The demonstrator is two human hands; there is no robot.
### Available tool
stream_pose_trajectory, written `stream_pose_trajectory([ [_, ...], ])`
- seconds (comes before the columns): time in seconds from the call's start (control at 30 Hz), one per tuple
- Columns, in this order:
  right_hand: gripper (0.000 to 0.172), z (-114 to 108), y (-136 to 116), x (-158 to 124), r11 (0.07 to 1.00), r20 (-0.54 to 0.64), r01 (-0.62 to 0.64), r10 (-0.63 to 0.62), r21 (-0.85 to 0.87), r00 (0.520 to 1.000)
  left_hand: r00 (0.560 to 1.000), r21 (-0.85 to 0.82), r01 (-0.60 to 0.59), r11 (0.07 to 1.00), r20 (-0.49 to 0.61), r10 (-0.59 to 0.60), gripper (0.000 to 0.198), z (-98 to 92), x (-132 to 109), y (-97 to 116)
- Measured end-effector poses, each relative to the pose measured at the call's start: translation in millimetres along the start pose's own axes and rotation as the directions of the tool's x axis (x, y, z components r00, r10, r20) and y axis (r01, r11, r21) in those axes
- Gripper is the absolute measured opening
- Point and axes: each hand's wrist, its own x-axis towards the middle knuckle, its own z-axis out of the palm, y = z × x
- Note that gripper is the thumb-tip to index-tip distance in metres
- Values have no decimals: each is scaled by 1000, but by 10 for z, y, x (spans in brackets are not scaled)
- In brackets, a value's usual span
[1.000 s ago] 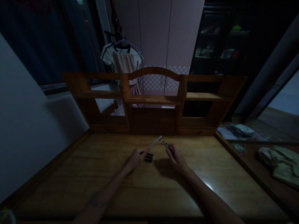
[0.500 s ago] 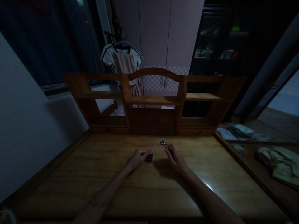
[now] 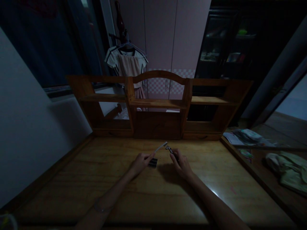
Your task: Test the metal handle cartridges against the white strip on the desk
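Note:
My left hand [image 3: 141,162] is closed around the handle of a pale toothbrush [image 3: 159,148], its head pointing up and to the right. In my right hand [image 3: 181,163] is a razor [image 3: 169,149] with a shiny metallic neck; the fingers cover most of its handle. The brush head is right at the razor's head, and whether the bristles touch it is too small to tell. A small dark case with rows of slots [image 3: 153,163] lies on the wooden desk [image 3: 100,179], just beside my left fingers and partly hidden by them.
A wooden shelf unit [image 3: 157,103] stands along the desk's far edge. A white wall [image 3: 21,127] borders the left side. Beyond the raised right edge lie papers [image 3: 232,138] and a light-coloured cloth [image 3: 287,169]. A container [image 3: 8,222] shows at the lower left corner.
The toothbrush head has shifted slightly left against the razor head. Both hands keep their grips, and the dark case lies where it was. The whole view has shifted a little.

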Motion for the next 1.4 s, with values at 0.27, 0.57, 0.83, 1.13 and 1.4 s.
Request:
stream_pose_trajectory([
  [0.27, 20, 1, -17, 7, 1000, 1, 6, -6, 11, 1000, 998, -32, 9, 999, 63, -6, 59, 10, 7, -13],
  [0.57, 20, -2, 9, 5, 1000, 11, -4, 4, -7, 1000, 998, -33, 12, 999, 54, -10, 58, 26, 16, -45],
  [0.83, 19, -8, -13, 2, 1000, 3, 4, -4, 11, 1000, 999, -41, -23, 999, 35, 24, 58, 5, 11, -38],
  [1.13, 20, -3, -7, 5, 1000, 6, -3, 3, 13, 1000, 1000, -6, -15, 1000, 20, 15, 57, -9, 6, -36],
  [1.4, 20, 21, 0, 6, 1000, -15, 4, -4, 0, 1000, 998, 146, -59, 988, 3, 59, 56, -37, -4, 7],
])
